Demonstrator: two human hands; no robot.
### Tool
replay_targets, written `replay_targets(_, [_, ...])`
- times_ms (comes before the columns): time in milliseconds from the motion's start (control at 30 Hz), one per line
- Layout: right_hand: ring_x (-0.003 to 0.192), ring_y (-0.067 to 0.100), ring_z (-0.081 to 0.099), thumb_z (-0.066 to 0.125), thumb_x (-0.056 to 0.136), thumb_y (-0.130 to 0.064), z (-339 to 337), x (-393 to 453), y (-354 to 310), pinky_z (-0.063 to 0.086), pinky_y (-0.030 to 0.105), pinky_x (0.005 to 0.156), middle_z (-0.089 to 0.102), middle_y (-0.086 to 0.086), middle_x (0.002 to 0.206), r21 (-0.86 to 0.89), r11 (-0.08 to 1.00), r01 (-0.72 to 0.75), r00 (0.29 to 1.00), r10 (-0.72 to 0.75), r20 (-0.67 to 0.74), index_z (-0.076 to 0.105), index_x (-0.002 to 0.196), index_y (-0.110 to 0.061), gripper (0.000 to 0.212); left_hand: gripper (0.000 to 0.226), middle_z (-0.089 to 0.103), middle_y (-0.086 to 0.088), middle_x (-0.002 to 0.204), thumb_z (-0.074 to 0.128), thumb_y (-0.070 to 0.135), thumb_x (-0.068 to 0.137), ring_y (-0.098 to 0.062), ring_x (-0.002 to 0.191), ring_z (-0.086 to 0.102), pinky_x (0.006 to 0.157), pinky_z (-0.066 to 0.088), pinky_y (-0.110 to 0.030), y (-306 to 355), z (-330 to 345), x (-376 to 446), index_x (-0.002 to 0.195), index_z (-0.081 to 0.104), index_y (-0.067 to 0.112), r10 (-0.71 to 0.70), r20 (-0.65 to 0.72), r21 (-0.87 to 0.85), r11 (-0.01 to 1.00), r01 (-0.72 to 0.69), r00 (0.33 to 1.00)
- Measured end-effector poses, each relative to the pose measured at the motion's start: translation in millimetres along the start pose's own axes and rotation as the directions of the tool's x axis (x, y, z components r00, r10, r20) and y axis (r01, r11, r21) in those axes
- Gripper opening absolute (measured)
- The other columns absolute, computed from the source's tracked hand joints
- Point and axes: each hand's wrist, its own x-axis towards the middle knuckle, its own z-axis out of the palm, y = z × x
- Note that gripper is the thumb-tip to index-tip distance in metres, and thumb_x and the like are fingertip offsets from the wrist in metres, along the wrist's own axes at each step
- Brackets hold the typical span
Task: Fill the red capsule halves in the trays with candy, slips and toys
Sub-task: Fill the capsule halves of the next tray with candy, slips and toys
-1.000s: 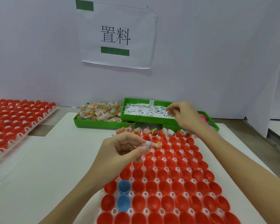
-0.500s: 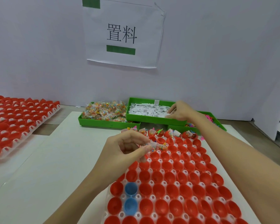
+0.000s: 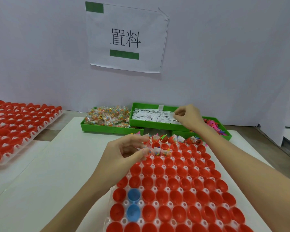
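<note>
The near tray (image 3: 141, 202) of red capsule halves (image 3: 177, 196) lay on a white board (image 3: 57, 173), its left edge bordered by bare board surface. A second tray (image 3: 26, 139) of red halves sat well apart at far left. Three green bins stood along the back wall: the candy bin (image 3: 97, 127), the slip bin (image 3: 141, 123) and the toy bin (image 3: 227, 135), the slip bin overlapping the other two. The far row of the near tray lay just beside the bins' front walls.

The left hand (image 3: 122, 153) hovered over the tray's far left corner, thumb and fingers curled together, pinching a small clear candy packet (image 3: 146, 147) just above the filled halves (image 3: 164, 152) of the second row. The right hand (image 3: 187, 116) reached over the slip bin's right end, fingers curled onto the white slips (image 3: 151, 115); whether a slip was actually gripped could not be determined. Two blue halves (image 3: 133, 195) occupied the tray's left column.
</note>
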Motion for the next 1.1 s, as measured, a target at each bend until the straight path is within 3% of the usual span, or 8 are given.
replay_targets(67, [0.095,0.02,0.069,0.07,0.096,-0.022,-1,-4,1,0.057,0.037,0.09,0.077,0.008,0.101,-0.012,1.0,0.017,1.0,-0.017,-0.018,0.078,0.103,-0.008,0.017,0.019,0.079,0.007,0.097,0.08,0.016,0.087,-0.014,0.086,0.076,0.08,0.06,-0.021,-1,0,0,0.101,0.081,0.029,-0.013,-0.016,0.034,0.999,0.014,1.0])
replay_targets(167, [0.103,0.019,0.069,0.072,0.095,-0.025,-3,-11,-2,0.05,0.03,0.096,0.077,0.007,0.107,0.019,0.999,0.029,0.996,-0.027,-0.085,0.079,0.103,-0.009,0.02,0.012,0.079,0.006,0.095,0.08,0.015,0.087,-0.012,0.087,0.075,0.078,0.058,-0.017,-2,0,0,0.095,0.082,0.025,-0.021,-0.031,0.047,0.999,0.022,0.999])
replay_targets(267, [0.088,0.014,0.071,0.07,0.096,-0.022,-11,-23,-12,0.057,0.033,0.092,0.077,0.003,0.096,0.176,0.984,0.019,0.986,0.011,-0.166,0.077,0.104,-0.008,0.018,0.011,0.079,0.005,0.094,0.08,0.015,0.088,-0.012,0.088,0.075,0.08,0.058,-0.018,-1,-1,0,0.095,0.08,0.022,-0.012,-0.041,0.047,0.999,0.014,0.999])
replay_targets(367, [0.075,0.007,0.074,0.07,0.096,-0.022,-23,-48,-28,0.062,0.031,0.082,0.077,-0.002,0.084,0.28,0.959,0.046,0.999,-0.037,-0.037,0.076,0.103,-0.012,0.013,0.011,0.079,0.004,0.094,0.081,0.015,0.086,-0.012,0.088,0.075,0.082,0.059,-0.021,0,-1,1,0.096,0.078,0.018,0.003,-0.053,0.049,0.999,-0.001,0.999])
replay_targets(467, [0.077,0.007,0.074,0.071,0.095,-0.018,-30,-85,-46,0.062,0.029,0.082,0.078,-0.004,0.084,0.324,0.942,0.092,0.982,-0.139,0.125,0.077,0.103,-0.016,0.011,0.012,0.079,0.003,0.092,0.083,0.018,0.083,-0.013,0.087,0.075,0.082,0.059,-0.021,0,0,0,0.093,0.078,0.017,0.008,-0.057,0.049,0.999,-0.005,0.998])
replay_targets(567, [0.08,0.006,0.074,0.071,0.094,-0.015,-34,-128,-60,0.061,0.027,0.08,0.078,-0.01,0.087,0.355,0.924,0.144,0.958,-0.22,0.183,0.079,0.101,-0.022,0.012,0.012,0.079,0.002,0.092,0.084,0.022,0.08,-0.014,0.086,0.076,0.08,0.059,-0.02,1,3,-2,0.091,0.079,0.02,0.024,-0.027,0.036,0.999,-0.023,0.999])
replay_targets(800, [0.09,0.003,0.071,0.072,0.093,-0.027,-34,-194,-66,0.056,0.019,0.076,0.074,-0.022,0.092,0.385,0.895,0.223,0.946,-0.295,0.137,0.079,0.1,-0.035,0.012,0.011,0.078,0.001,0.098,0.084,0.017,0.083,-0.017,0.091,0.077,0.081,0.06,-0.022,6,11,-8,0.092,0.079,0.018,0.076,0.158,0.052,0.995,-0.085,0.985])
replay_targets(1100, [0.086,0.01,0.073,0.074,0.093,-0.025,-34,-202,-56,0.058,0.027,0.079,0.075,-0.011,0.088,0.481,0.867,0.131,0.954,-0.243,0.178,0.075,0.094,-0.029,0.004,0.014,0.08,-0.002,0.093,0.084,0.023,0.082,-0.022,0.09,0.077,0.082,0.061,-0.028,10,16,-13,0.096,0.081,0.026,0.08,0.26,0.063,0.993,-0.1,0.962])
